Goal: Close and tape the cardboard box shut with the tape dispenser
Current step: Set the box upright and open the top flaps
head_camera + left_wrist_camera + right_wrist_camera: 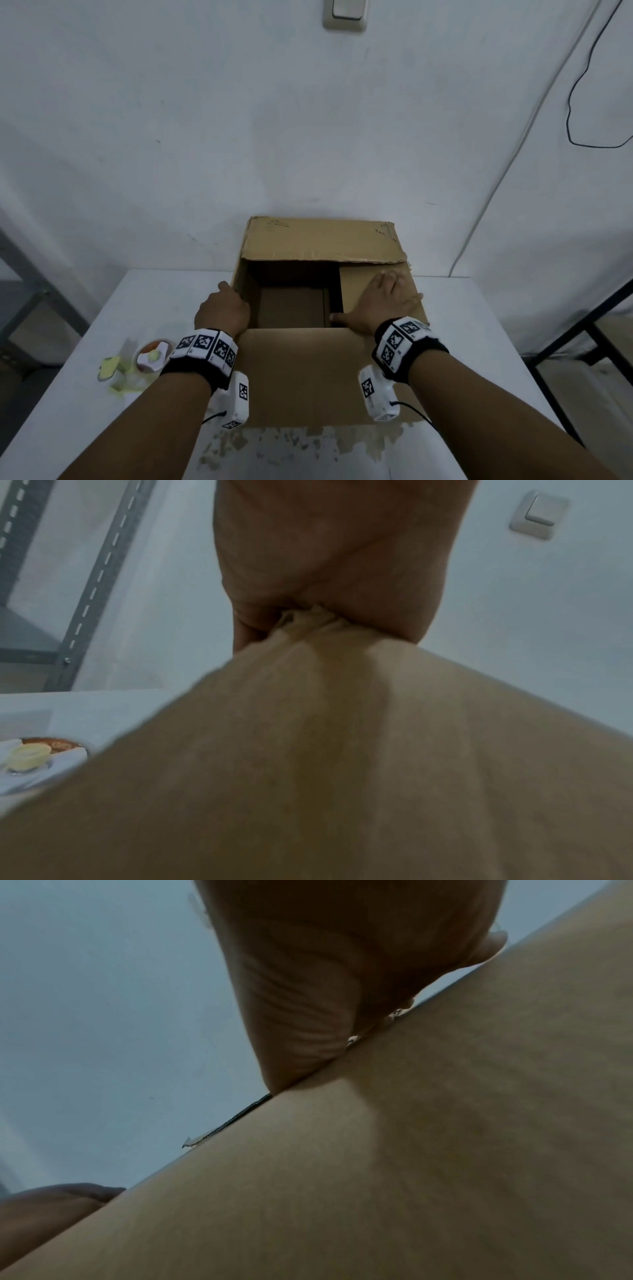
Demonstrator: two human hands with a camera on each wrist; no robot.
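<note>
A brown cardboard box (301, 377) stands open on the white table (479, 342), its inside dark. The far flap (322, 240) leans up against the wall. My right hand (387, 294) lies flat with straight fingers on the right flap (356, 284), which is folded in over the opening; the right wrist view shows the palm (342, 961) pressing on cardboard (445, 1150). My left hand (222, 308) is at the box's left rim, and in the left wrist view its fingers (246, 620) pinch a crumpled cardboard edge (308, 626). The tape dispenser (150, 356), clear with yellow parts, lies on the table left of the box.
The box's far side is close to the white wall (308, 137), which carries a light switch (346, 13). A grey metal shelf (30, 284) stands at the left, a black frame (582, 329) at the right. Paint is chipped near the table's front edge (291, 442).
</note>
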